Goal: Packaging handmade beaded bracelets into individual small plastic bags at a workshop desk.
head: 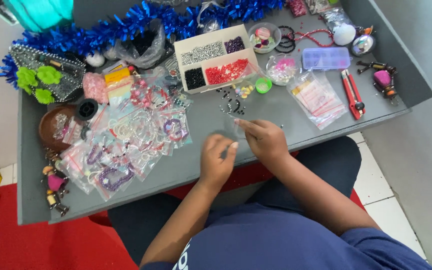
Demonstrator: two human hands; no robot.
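Near the front edge of the grey desk (pixel 286 107), the left hand (pixel 216 162) and right hand (pixel 265 139) are pinching something too thin to tell. Loose dark beads (pixel 232 106) are lying just beyond, then the divided bead box (pixel 216 57); blue tinsel (pixel 126 25) is lining the back edge.

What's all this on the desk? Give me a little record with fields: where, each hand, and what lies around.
Place: grey table, seen from above, person seated at it
Left hand: fingers pinched together above the table; anything held is too small to tell
Right hand: fingertips pinched near the loose beads
Behind the hands: divided bead box with silver, purple, black and red beads
Left side: clear bags of bracelets, brown bowl
Right side: red utility knife, clear plastic case
Back edge: blue tinsel
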